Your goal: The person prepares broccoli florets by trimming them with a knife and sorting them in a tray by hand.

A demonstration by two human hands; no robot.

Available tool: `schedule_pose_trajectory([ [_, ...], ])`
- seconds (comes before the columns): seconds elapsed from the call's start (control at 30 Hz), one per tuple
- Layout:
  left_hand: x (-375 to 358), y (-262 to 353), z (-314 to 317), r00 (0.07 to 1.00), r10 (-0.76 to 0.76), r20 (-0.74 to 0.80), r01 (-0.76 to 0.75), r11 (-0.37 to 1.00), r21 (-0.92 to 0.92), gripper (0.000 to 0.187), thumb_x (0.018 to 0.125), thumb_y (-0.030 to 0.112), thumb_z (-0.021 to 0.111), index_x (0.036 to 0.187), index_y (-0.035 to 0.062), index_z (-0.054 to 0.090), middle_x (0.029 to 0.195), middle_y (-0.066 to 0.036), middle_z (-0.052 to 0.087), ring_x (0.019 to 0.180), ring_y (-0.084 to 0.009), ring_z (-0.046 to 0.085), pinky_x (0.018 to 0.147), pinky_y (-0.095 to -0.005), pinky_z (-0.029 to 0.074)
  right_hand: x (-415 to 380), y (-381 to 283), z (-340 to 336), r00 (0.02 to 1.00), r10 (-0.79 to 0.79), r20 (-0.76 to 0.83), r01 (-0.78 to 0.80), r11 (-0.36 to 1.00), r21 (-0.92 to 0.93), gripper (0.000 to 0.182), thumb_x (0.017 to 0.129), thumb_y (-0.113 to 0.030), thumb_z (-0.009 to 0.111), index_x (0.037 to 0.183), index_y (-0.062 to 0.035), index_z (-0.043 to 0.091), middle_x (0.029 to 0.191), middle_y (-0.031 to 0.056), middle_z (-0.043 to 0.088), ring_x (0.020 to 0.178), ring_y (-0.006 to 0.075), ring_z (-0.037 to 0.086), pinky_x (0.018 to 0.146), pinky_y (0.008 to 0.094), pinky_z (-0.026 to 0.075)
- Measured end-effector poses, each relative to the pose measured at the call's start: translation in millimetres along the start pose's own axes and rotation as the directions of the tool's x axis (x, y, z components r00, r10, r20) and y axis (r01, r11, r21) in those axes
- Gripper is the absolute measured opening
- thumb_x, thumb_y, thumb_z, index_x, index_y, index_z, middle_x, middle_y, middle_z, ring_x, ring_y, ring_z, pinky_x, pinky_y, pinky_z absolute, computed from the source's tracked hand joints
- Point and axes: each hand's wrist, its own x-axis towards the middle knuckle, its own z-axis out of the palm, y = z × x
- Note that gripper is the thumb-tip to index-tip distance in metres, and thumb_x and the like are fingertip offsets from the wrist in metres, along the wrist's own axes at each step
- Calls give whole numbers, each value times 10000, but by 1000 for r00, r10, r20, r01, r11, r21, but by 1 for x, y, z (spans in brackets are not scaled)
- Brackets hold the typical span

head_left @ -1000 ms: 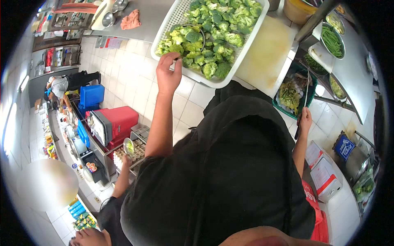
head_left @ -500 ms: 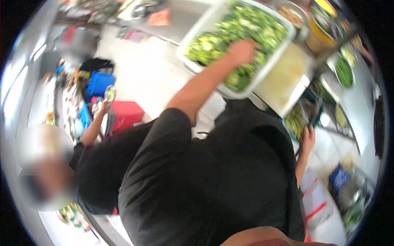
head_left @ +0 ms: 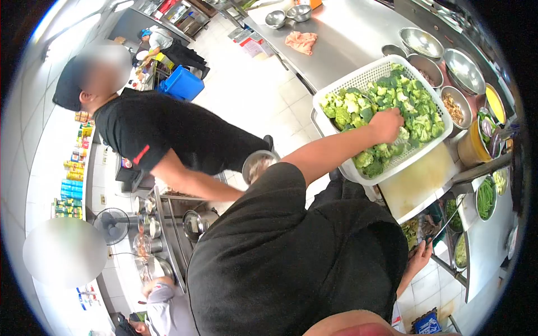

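My left hand is in among the cut broccoli, its fingers closed over florets. A white perforated plastic basket holds the broccoli. Low on the right, my right hand grips the dark handle of a knife, whose long blade points up and away. Between the basket and the knife lies a worn, yellowed cutting board. My fingertips at the broccoli are partly hidden by the hand itself.
Metal bowls and a yellow-rimmed tub stand beyond the basket. An orange cloth lies on the steel counter. Green beans are at right. A co-worker with a metal bowl stands close on my left.
The view has swung, showing more of the kitchen and counter. The co-worker's bowl now appears closer to my left arm. My left hand stays in the broccoli, and my right still holds the knife.
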Motion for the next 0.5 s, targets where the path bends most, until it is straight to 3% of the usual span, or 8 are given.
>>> schedule_pose_trajectory([
  [0.07,-6,-3,-13,983,-34,-183,-4,980,-200,121,761,106,627,866,64,670,974,-158,626,870,-348,645,764,-458,546,9,-10,5,999,-38,35,40,998,-58,398,992,-158,609,1367,-54,527,703,-57,479,536,25,369,457,203,266],
  [0.13,-11,0,-31,964,-85,-252,-4,944,-331,113,776,103,687,856,37,643,862,-136,631,762,-286,655,665,-405,533,17,-21,20,994,-93,55,95,994,-47,420,992,-154,602,1387,-47,507,722,-44,487,550,28,368,465,209,261],
  [0.2,-16,6,-39,955,-194,-226,41,837,-546,149,773,110,730,856,30,634,801,-111,618,721,-231,656,626,-371,519,13,-60,42,978,-140,154,147,989,-33,428,990,-152,600,1390,-39,498,724,-40,493,546,29,369,462,209,259],
  [0.23,-21,10,-41,954,-210,-215,44,804,-593,149,804,101,743,877,33,633,738,-56,600,679,-149,654,578,-301,498,5,-86,61,978,-139,158,147,989,-35,426,991,-144,593,1388,-29,488,722,-33,503,542,26,375,460,202,262],
  [0.33,-34,30,-38,955,-270,-126,70,616,-785,116,853,95,720,914,37,640,759,-28,617,675,-132,668,546,-286,498,32,-90,83,900,-276,338,233,959,162,430,987,-114,568,1398,-22,481,752,-20,544,557,29,422,478,181,307],
  [0.37,-43,52,-59,937,-342,70,228,450,-863,121,885,67,696,982,38,632,796,-33,628,678,-144,684,537,-275,522,19,-117,110,950,-226,217,208,973,100,409,979,-132,540,1370,-16,507,740,-41,515,563,10,403,461,180,282],
  [0.43,-50,65,-41,960,-279,0,140,480,-866,156,900,25,673,1031,26,590,858,-60,638,690,-154,681,578,-294,577,6,-153,130,962,-171,215,192,978,-77,496,949,-103,598,1422,-31,471,848,12,636,600,39,469,498,192,355],
  [0.5,-61,90,-55,972,-226,70,160,406,-900,127,911,5,656,1015,15,584,946,-84,667,746,-148,681,630,-286,586,0,-175,150,936,-206,285,197,979,61,514,950,-151,627,1424,-37,463,883,44,690,559,40,458,476,202,347],
])
